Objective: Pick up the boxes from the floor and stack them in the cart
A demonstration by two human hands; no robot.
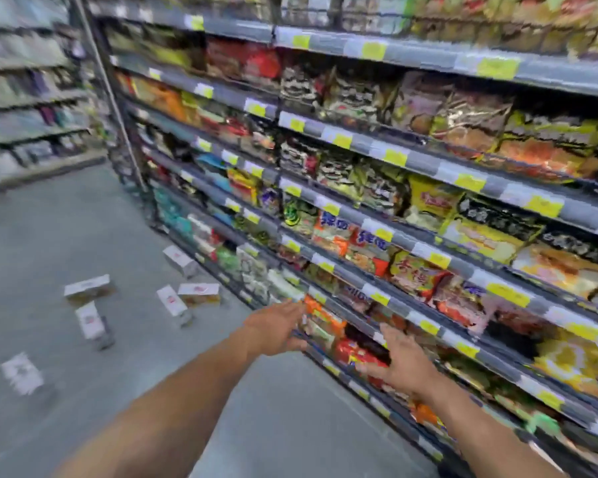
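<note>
left hand [277, 327]: spread, empty, lower centre
right hand [399, 362]: spread, empty, by shelf [364, 145]
boxes [88, 288]: scattered on floor [66, 219], left

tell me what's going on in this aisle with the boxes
A person in a shop aisle has both bare hands out in front, the left hand and right hand open and holding nothing, beside grey metal shelves of snack packets. Six small white cardboard boxes lie scattered on the grey floor. No cart is in view.
</note>
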